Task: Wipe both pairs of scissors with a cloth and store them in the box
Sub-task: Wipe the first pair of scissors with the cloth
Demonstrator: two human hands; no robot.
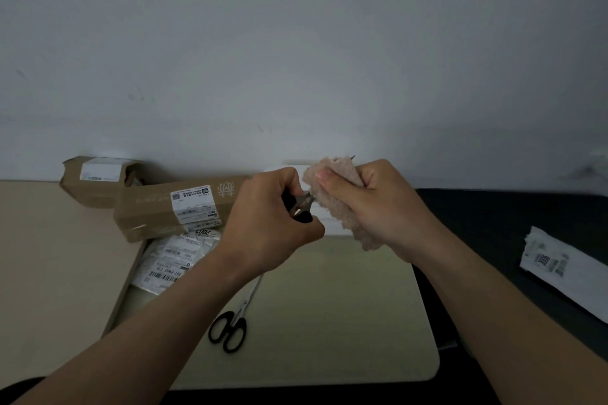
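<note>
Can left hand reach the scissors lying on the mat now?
Probably not yet: the left hand grips the handles of the other scissors, blades in the cloth held by the right hand. The lying scissors sit uncovered below the left forearm; once freed, likely yes.

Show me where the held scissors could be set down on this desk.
Bare: the pale mat right of the lying scissors, and the dark surface left of the white packet. Crowded: the mat's back-left, stacked with cardboard boxes and labelled bags.

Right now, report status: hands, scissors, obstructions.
Left hand grips first scissors by handles. Right hand pinches cloth round it. Second scissors lie on pale board.
</note>
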